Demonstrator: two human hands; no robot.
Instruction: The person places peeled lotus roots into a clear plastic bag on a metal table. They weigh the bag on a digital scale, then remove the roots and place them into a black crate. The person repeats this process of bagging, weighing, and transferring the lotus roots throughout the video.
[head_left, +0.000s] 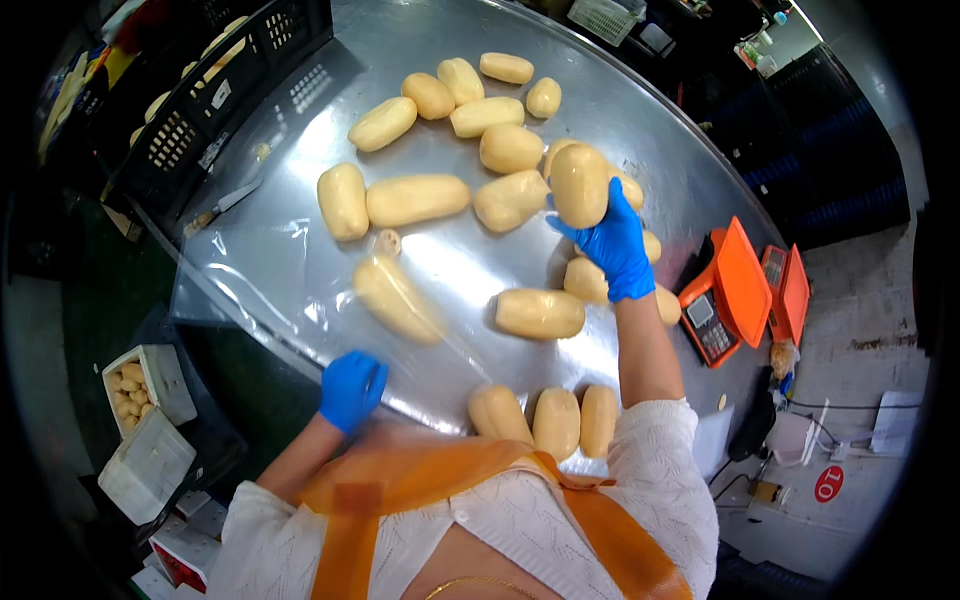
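A thick peeled lotus root segment (579, 186) rests in my right hand (616, 244), gloved in blue, with the fingers around its lower end. It is held over other segments on the steel table (442, 266). My left hand (352, 391), also in a blue glove, is curled at the table's near edge; whether plastic film is between its fingers is unclear. Beside it a clear plastic bag (259, 259) lies flat, partly over the edge. One long lotus root segment (397, 300) lies under or inside the film. A small cut end (388, 242) with holes lies just above.
Several peeled segments (418, 199) are spread across the table. A knife (223, 208) lies at left, below a black plastic crate (217, 90). Orange scales (724, 296) stand at right. Three segments (556, 424) lie against the near edge. A foam box (154, 386) holds more at lower left.
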